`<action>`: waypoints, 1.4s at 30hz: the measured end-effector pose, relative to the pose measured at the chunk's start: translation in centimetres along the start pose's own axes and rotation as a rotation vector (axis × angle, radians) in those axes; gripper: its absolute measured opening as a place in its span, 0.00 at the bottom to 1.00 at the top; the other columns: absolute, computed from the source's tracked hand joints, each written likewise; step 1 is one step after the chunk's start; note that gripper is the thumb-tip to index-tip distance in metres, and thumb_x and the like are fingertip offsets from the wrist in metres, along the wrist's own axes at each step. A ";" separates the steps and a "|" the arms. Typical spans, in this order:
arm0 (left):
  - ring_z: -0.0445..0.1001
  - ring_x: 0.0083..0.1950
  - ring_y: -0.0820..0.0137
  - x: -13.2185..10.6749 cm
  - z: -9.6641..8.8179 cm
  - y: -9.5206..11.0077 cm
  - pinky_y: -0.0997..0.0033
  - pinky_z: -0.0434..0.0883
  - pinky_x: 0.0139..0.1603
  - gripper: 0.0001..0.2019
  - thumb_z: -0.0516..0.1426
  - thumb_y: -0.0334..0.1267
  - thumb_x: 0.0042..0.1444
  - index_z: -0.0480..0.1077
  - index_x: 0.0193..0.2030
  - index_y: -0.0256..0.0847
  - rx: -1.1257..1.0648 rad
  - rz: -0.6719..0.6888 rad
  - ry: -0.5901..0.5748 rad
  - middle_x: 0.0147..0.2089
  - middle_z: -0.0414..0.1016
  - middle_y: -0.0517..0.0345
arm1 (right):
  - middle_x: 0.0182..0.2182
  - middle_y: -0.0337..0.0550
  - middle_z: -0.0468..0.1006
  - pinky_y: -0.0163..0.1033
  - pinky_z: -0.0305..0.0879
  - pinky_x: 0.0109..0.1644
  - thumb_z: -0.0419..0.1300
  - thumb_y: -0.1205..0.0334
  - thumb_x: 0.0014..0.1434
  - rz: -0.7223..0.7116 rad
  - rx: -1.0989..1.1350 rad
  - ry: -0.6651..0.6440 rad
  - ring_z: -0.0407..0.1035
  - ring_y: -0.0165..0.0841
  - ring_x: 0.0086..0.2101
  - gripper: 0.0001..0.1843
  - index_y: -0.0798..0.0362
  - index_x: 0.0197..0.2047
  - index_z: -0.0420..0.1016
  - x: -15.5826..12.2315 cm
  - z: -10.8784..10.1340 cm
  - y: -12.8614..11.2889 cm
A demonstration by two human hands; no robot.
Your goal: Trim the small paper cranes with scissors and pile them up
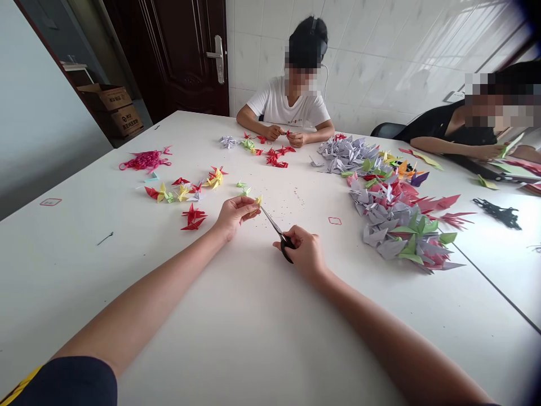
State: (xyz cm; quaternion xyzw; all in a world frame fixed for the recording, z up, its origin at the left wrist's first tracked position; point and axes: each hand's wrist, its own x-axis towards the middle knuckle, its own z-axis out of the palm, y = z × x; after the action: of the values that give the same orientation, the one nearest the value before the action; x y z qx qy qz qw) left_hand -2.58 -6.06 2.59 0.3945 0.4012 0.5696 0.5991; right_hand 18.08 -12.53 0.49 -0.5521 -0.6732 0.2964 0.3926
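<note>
Over the middle of the white table (203, 299), my left hand (236, 215) pinches a small yellow folded-paper crane (258, 201), mostly covered by the fingers. My right hand (305, 248) is closed round the black handles of a pair of scissors (276, 226). The blades point up and left, and their tips meet the yellow paper; whether they are parted I cannot tell. Left of my left hand lie red folded cranes (194, 217), with a row of yellow, red and green cranes (182, 192) behind them. Tiny paper scraps (291, 203) are scattered beyond the scissors.
A large heap of grey, red and green paper cranes (389, 208) covers the right side. Pink cords (147, 160) lie at the left, black cords (497, 213) at the far right. One person (291, 101) sits opposite handling red paper; another (456, 127) sits at the right.
</note>
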 end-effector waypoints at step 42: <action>0.77 0.39 0.68 0.4 -1.2 -0.5 0.68 0.68 0.46 0.27 0.69 0.40 0.41 0.72 0.50 0.40 0.145 0.102 0.053 0.37 0.80 0.53 | 0.22 0.34 0.74 0.34 0.51 0.27 0.66 0.49 0.48 -0.174 -0.444 -0.003 0.61 0.30 0.22 0.14 0.47 0.31 0.68 2.2 -2.5 1.1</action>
State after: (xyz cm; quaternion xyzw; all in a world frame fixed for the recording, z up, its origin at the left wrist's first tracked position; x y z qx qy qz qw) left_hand -3.46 -5.66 1.66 0.4417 0.4366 0.5791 0.5282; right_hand 20.56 -10.20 1.31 -0.5643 -0.7675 0.1068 0.2848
